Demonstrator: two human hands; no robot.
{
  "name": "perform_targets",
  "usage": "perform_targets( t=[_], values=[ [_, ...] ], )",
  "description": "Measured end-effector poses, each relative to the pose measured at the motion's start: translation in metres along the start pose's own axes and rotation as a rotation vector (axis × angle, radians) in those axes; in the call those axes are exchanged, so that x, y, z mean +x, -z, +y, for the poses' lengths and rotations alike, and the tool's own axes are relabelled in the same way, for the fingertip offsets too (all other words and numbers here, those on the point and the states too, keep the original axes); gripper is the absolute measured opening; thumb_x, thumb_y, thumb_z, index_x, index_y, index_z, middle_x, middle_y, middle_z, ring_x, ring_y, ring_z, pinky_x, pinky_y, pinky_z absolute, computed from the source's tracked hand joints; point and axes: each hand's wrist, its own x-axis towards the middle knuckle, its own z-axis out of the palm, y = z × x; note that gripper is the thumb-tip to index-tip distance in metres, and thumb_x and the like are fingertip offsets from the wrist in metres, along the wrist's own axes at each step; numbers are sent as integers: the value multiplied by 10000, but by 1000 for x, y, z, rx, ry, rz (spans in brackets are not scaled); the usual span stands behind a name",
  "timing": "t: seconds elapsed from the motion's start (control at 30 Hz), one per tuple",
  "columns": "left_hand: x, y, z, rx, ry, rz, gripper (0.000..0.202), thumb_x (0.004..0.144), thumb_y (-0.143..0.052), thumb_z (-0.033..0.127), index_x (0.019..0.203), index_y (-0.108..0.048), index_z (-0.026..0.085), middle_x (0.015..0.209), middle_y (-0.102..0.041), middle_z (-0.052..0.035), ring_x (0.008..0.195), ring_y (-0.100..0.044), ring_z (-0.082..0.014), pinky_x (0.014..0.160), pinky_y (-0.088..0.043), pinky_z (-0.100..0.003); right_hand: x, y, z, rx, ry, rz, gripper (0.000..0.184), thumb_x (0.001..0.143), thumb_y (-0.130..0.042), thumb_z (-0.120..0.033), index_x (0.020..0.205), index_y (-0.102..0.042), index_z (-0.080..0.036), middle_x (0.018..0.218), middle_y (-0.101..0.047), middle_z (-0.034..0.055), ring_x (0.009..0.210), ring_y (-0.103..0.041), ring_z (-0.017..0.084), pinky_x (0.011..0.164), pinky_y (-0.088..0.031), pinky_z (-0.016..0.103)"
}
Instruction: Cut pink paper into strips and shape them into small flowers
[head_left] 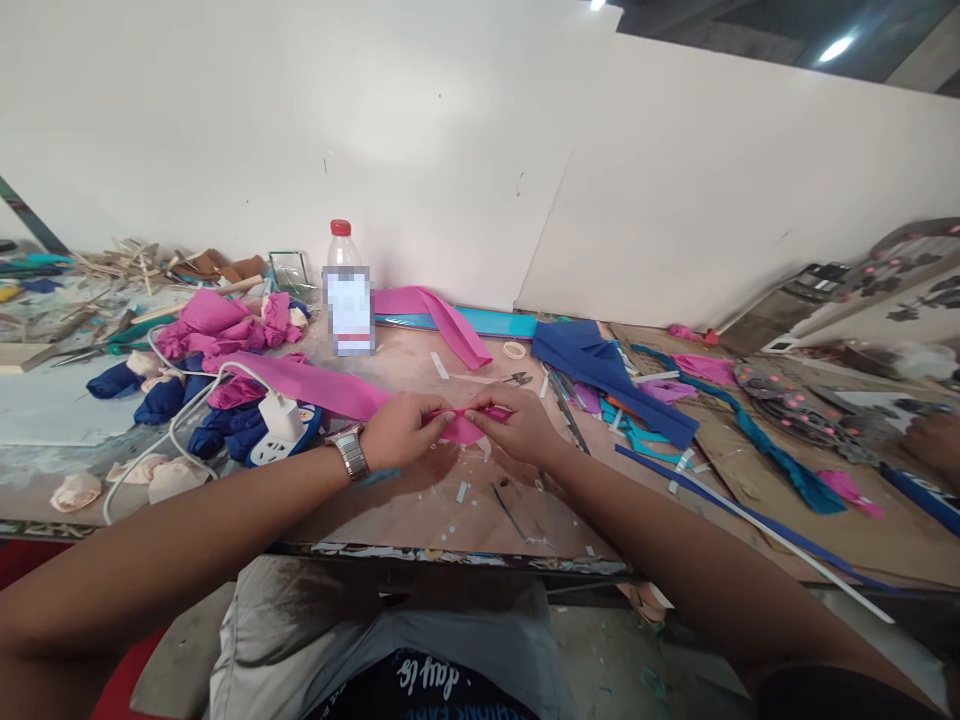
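A long pink crepe-paper strip [330,388] runs from the left across the table into both hands. My left hand [405,428], a metal watch on its wrist, pinches the strip between thumb and fingers. Close against it, my right hand [511,425] pinches the same strip, the two thumb tips almost meeting. The paper is gathered between them, and a short pink flap shows under the thumbs. Behind the hands lies another pink strip [450,325], folded over. Small scissors [517,379] rest just beyond my right hand.
Crumpled pink paper pieces [214,320], dark blue bunches [161,400] and a white-corded power strip [281,430] are at left. A red-capped bottle [341,245] stands behind. Blue strips [615,375] lie at right. A co-worker's hand [930,447] shows at the far right.
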Motion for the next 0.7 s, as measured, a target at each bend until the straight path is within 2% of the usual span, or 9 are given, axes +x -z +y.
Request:
perform_targets(
  t=[0.1, 0.23, 0.43, 0.7],
  values=[
    [0, 0, -1, 6, -1, 0, 396, 999, -450, 418, 755, -633, 166, 670, -630, -6, 613, -517, -138, 595, -340, -258, 0, -1, 0, 5, -9, 14, 175, 907, -687, -357, 849, -747, -203, 841, -757, 45, 797, -676, 189, 753, -485, 323],
    [0, -1, -2, -4, -5, -13, 361, 988, -481, 427, 853, -697, 171, 753, -688, -20, 662, -559, -148, 616, -363, -259, -1, -2, -1, 12, -8, 20, 165, 901, -689, -342, 831, -741, -202, 820, -749, 42, 778, -672, 183, 741, -488, 315],
    [0, -1, -3, 33, -22, -8, 371, 996, -472, 413, 858, -722, 176, 769, -720, -24, 670, -584, -152, 621, -364, -263, -2, -4, -3, 5, -10, -27, 138, 911, -673, -321, 894, -753, -210, 887, -765, 42, 838, -689, 193, 782, -497, 323],
    [1, -1, -3, 30, 4, -17, 312, 962, -524, 390, 936, -756, 183, 817, -742, -29, 693, -599, -159, 627, -379, -265, -1, -4, -1, -14, -1, -22, 146, 917, -673, -330, 941, -767, -220, 912, -777, 47, 853, -701, 197, 810, -511, 330]
  ],
)
